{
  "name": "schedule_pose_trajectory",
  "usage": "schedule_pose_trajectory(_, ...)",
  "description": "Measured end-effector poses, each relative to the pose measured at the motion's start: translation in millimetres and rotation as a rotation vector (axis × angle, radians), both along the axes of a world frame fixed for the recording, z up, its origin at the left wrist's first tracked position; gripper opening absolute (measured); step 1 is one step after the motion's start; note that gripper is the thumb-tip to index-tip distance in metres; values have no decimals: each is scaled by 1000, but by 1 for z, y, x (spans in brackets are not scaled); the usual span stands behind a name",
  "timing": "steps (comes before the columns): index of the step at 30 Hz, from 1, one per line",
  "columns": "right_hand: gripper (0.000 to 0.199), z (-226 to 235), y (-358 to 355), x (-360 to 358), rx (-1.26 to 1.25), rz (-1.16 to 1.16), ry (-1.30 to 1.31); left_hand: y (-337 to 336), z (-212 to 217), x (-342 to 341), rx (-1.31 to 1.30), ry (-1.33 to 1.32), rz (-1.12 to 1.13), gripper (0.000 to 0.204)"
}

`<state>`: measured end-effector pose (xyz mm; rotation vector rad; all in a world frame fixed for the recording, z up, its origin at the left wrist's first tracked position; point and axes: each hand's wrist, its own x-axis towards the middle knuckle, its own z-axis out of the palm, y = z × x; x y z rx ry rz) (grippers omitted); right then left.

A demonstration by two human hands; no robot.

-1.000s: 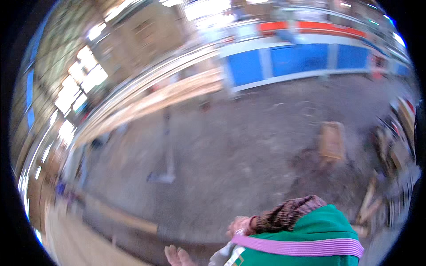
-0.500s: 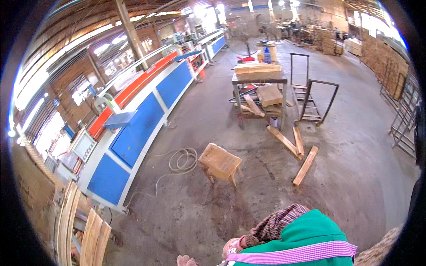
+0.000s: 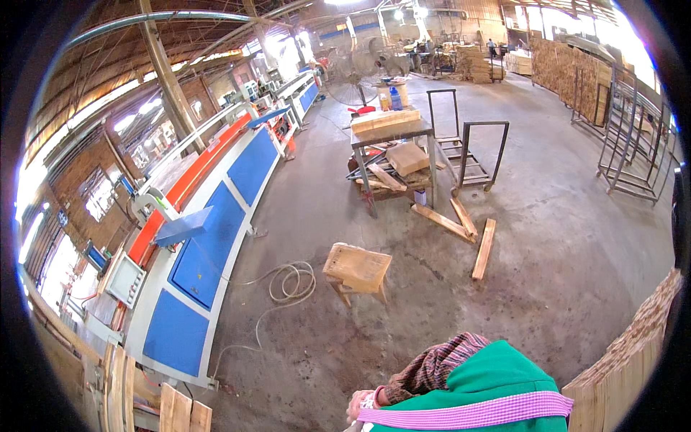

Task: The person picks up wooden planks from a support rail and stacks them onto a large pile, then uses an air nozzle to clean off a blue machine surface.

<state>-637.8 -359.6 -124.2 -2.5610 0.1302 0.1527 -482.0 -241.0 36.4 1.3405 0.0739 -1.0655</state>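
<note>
My right hand [image 3: 358, 405], in a pale pinkish glove, shows at the lower edge, in front of a green garment [image 3: 504, 378] with a purple checked strap [image 3: 468, 412]. A striped knit sleeve [image 3: 439, 363] covers that arm. Its fingers look curled; whatever they hold is hidden by the strap and the picture's edge. My left hand is out of view. Beyond the hand, a small wooden stool [image 3: 358, 268] stands apart on the concrete floor.
A long blue and white machine [image 3: 209, 245] runs along the left. Hose coils [image 3: 291, 282] lie beside the stool. Ahead stand a worktable [image 3: 392, 133] and a metal cart [image 3: 475, 155], with loose boards [image 3: 484, 248] before them. Stacked wood [image 3: 626, 360] rises at right; planks [image 3: 183, 410] at lower left.
The view has swung and tilted up, so more stacked wood shows at right. My left glove, seen earlier at the lower edge, has left the picture. My right hand has shifted slightly left.
</note>
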Motion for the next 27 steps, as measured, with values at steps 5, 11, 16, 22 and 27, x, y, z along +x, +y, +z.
schedule_pose_trajectory(5, 30, 79, 0, -5, 58, -185, 269, -9, 3, 44, -23, 30, 1, 40)
schedule_pose_trajectory(11, 30, 15, -36, 26, 259, -268, 214, -37, -2, 88, -31, 75, 68, 44)
schedule_pose_trajectory(16, 30, 24, -87, 74, 290, -28, 160, -57, -8, 129, -22, 89, 213, 47)
schedule_pose_trajectory(22, 32, 6, -193, 150, 208, 118, 88, -98, -4, 192, 5, 64, 465, 52)
schedule_pose_trajectory(27, 33, 11, -240, 201, -76, 35, 529, -100, 9, 234, 23, 20, 668, 57)
